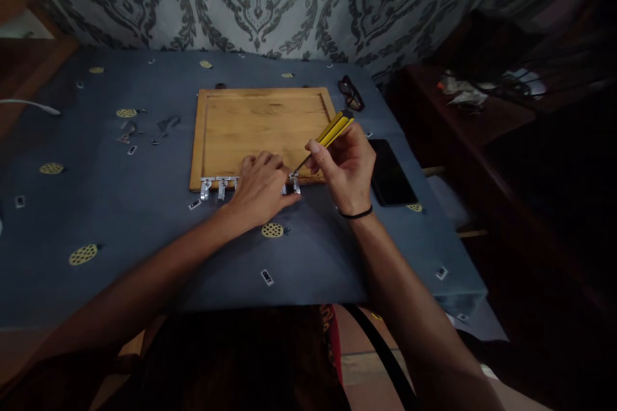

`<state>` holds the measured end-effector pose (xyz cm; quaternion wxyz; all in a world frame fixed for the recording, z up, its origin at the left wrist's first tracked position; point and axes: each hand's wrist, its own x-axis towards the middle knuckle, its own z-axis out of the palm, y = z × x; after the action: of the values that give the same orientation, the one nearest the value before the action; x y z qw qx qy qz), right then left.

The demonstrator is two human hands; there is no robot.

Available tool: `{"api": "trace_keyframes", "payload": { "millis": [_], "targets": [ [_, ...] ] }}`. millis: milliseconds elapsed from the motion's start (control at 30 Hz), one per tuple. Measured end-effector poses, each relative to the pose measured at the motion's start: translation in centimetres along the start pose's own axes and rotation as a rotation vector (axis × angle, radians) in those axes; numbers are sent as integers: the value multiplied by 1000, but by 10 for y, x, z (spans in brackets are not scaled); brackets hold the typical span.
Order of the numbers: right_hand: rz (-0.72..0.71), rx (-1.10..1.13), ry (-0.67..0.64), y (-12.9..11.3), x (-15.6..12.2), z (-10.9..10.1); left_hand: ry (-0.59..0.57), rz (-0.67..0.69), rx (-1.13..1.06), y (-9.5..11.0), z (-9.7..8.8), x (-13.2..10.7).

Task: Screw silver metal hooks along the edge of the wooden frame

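Bare forearms (178, 257) cross a blue cloth-covered tabletop (168, 289), the right hand (350, 164), grip closed round a yellow-and-black screwdriver (333, 131), tilting its tip to a silver metal hinge (295, 184) on a brown wooden panel (265, 122) that the left hand (261, 183), grip unclear, seemingly steadies.

A left hand (263, 185) spreads over the near edge of a framed wooden panel (265, 122), covering part of a row of metal hinges (222, 186), while the right hand (351, 170), a black band (355, 214) at its wrist, grips a yellow-and-black screwdriver (333, 131) slanted down to the hinge at the row's right end. The panel lies on a blue pineapple-print tablecloth (159, 244), with small metal pieces (126, 131) to its left and dark-framed glasses (351, 93) and a black tablet (393, 173) to its right. Damask-patterned fabric or wallpaper (260, 0) rises behind.
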<state>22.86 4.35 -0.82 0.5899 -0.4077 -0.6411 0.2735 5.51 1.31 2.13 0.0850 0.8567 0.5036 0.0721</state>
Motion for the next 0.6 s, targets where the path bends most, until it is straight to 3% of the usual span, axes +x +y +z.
{"api": "trace_keyframes", "payload": {
  "millis": [300,500,600],
  "targets": [
    [51,-8,-180,-11,4,7,12,9,3,-1,1,-1],
    [11,-30,65,-17,-1,5,14,5,-8,-1,2,-1],
    [-4,-30,114,-16,-1,1,11,3,-6,-1,3,-1]
  ]
}}
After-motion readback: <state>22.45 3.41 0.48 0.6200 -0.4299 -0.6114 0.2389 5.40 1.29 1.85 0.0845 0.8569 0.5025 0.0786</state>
